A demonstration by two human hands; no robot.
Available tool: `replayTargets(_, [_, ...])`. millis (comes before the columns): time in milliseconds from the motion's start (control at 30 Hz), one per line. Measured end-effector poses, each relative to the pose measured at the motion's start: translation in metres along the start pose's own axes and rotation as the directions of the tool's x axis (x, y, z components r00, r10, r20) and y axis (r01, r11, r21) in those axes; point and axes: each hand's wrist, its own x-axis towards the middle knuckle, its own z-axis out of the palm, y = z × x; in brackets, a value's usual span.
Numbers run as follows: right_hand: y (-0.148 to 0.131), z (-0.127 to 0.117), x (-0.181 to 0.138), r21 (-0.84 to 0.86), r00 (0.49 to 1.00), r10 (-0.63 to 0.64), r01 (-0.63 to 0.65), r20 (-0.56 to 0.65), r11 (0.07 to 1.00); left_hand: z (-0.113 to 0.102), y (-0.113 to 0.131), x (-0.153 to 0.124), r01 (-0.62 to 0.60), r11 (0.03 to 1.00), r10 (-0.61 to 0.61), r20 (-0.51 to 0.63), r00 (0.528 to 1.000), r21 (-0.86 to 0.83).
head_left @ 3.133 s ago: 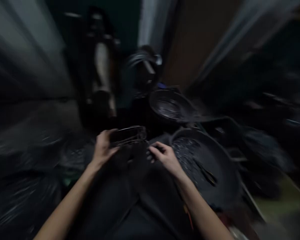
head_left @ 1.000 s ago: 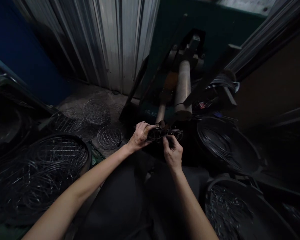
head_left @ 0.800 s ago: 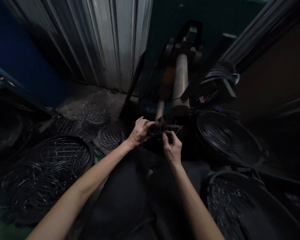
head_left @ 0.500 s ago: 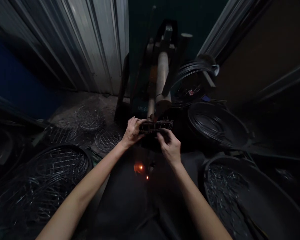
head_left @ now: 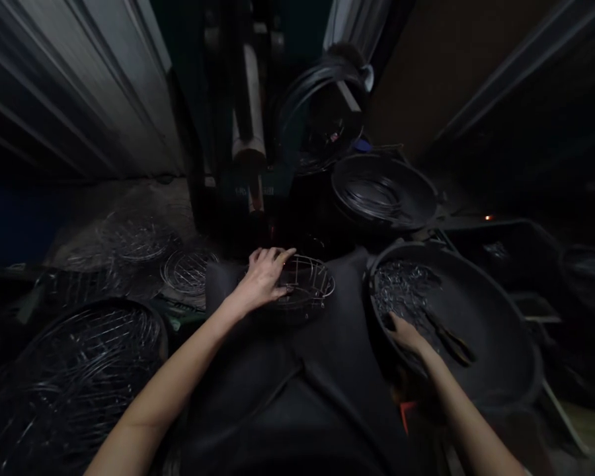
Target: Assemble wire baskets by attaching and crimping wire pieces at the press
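Observation:
My left hand [head_left: 268, 274] grips the left side of a round, shallow wire basket [head_left: 322, 281], thumb in front and fingers over the top. The basket is held tilted above dark cloth over my lap. My right hand [head_left: 405, 334] is at the near left edge of a wide black basin [head_left: 500, 344]. Its fingertips are dark and blurred beside a heap of small metal wire pieces [head_left: 401, 284], so their grip does not show. Pliers [head_left: 451, 340] with yellowish edges on the handles lie in the same basin.
A machine with a thick metal cylinder [head_left: 249, 99] stands ahead. Behind the basin are a second basin [head_left: 421, 195] with coiled wire and a larger wire coil [head_left: 317, 79]. Wire racks [head_left: 99, 350] are piled at left, with round wire grids [head_left: 191, 271] beyond them.
My left hand has drawn the basket away from the machine, towards me. My right hand has left the basket and moved right to the basin. The view has turned right; the sparks over my lap are gone.

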Motion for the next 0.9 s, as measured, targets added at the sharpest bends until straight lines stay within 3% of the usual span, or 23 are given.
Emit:
replayTargets(67, [0.001, 0.01, 0.001, 0.035, 0.999, 0.017, -0.018, 0.029, 0.999, 0.004, -0.006, -0.011, -0.021, 1.0, 0.021, 0.003, 1.0, 0.003])
replayTargets(233, [0.021, 0.013, 0.001, 0.073, 0.998, 0.057, -0.059, 0.037, 0.996, 0.011, -0.037, -0.045, 0.14, 0.97, -0.156, -0.07, 0.985, -0.201])
replayTargets(467, [0.019, 0.011, -0.012, 0.055, 0.997, 0.08, -0.079, -0.012, 0.995, 0.029, -0.046, -0.044, 0.122, 0.922, -0.213, -0.216, 0.953, -0.367])
replayTargets(600, [0.016, 0.002, -0.025, 0.093, 0.989, 0.143, -0.138, -0.045, 0.986, 0.019, -0.042, -0.045, 0.052, 0.936, -0.166, -0.304, 0.938, -0.349])
replayTargets(700, [0.017, -0.02, -0.034, 0.153, 0.971, 0.217, -0.2, -0.103, 0.968, 0.005, -0.039, -0.041, 0.051, 0.954, -0.167, -0.379, 0.91, -0.297])
replayTargets(767, [0.005, -0.04, -0.04, 0.201, 0.959, 0.238, -0.205, -0.155, 0.958, -0.002, -0.033, -0.034, 0.068, 0.961, -0.181, -0.428, 0.885, -0.266])
replayTargets(833, [-0.025, -0.061, -0.045, 0.361, 0.955, 0.219, -0.135, -0.202, 0.923, -0.004, -0.025, -0.027, 0.051, 0.969, -0.158, -0.451, 0.878, -0.24])
replayTargets(900, [-0.072, -0.08, -0.05, 0.651, 0.963, 0.173, 0.002, -0.205, 0.759, -0.002, -0.02, -0.018, 0.01, 0.979, -0.101, -0.443, 0.891, -0.203])
